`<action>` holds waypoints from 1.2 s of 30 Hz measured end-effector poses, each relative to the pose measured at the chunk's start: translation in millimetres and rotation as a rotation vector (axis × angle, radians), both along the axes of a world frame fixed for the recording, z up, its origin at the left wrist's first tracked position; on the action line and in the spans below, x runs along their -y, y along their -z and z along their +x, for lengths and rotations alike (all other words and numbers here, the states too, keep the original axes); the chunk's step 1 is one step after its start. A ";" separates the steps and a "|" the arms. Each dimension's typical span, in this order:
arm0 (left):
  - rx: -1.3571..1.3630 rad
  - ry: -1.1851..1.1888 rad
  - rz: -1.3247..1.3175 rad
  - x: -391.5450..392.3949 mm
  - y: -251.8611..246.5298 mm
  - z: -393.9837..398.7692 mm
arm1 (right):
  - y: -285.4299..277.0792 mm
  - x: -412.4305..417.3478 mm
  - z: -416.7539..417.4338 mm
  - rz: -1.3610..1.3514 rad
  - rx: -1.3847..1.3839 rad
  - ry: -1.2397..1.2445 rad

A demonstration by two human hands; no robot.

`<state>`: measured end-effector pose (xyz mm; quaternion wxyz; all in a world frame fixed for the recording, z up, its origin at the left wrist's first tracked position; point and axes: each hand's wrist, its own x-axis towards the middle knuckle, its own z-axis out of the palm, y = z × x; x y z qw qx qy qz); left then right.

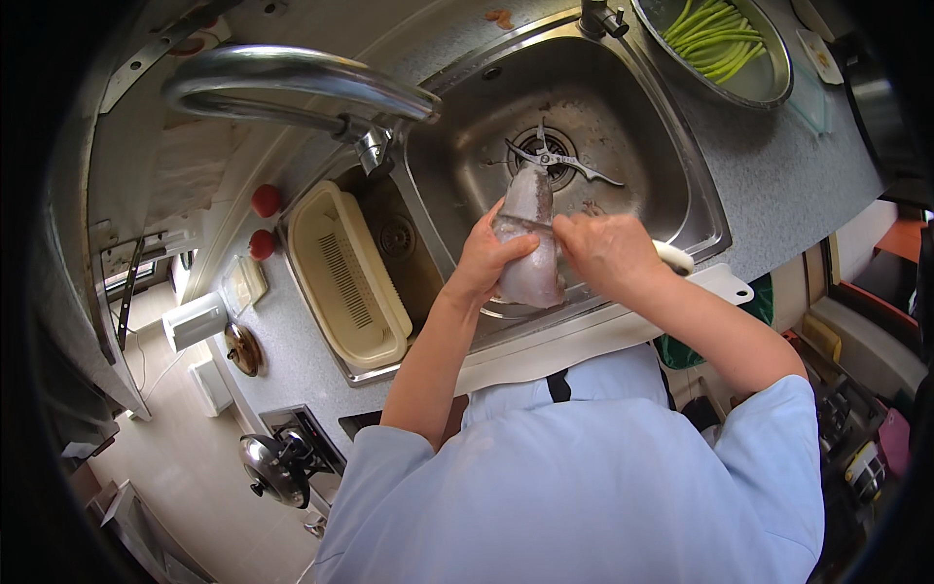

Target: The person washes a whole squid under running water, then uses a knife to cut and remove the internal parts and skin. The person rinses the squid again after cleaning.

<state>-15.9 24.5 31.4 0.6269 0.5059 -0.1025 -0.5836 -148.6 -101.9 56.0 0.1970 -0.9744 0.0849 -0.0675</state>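
Observation:
Over the front part of the stainless-steel sink [613, 102], my left hand [490, 252] holds a pale, skinned-looking fish [531, 266], its thumb pressed on the near half. My right hand [609, 248] grips a knife, whose white handle [673, 257] sticks out behind the fist. The thin blade [522, 219] lies across the fish; how deep it sits cannot be told. Just beyond the fish's far end, metal kitchen shears [554, 158] rest spread apart over the drain [527, 139]. Small scraps [592, 208] lie on the sink floor.
A chrome faucet [306, 73] arches in from the left. Beside it, a cream plastic basket [321, 212] sits over the smaller basin [387, 197]. Green stalks [719, 40] fill a metal bowl [784, 80] at the right. A white board [719, 283] lines the front edge. Two red tomatoes [265, 200] sit left.

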 end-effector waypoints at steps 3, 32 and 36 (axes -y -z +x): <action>-0.024 0.003 0.002 -2.1 -0.9 -0.7 | 8.4 12.2 4.2 -0.022 -0.017 0.093; -0.028 -0.196 0.065 8.0 63.5 -1.9 | 54.7 18.8 16.9 0.690 -0.278 0.316; -0.017 -0.117 0.080 6.4 56.5 -8.9 | 35.1 25.6 19.6 0.168 -0.096 0.172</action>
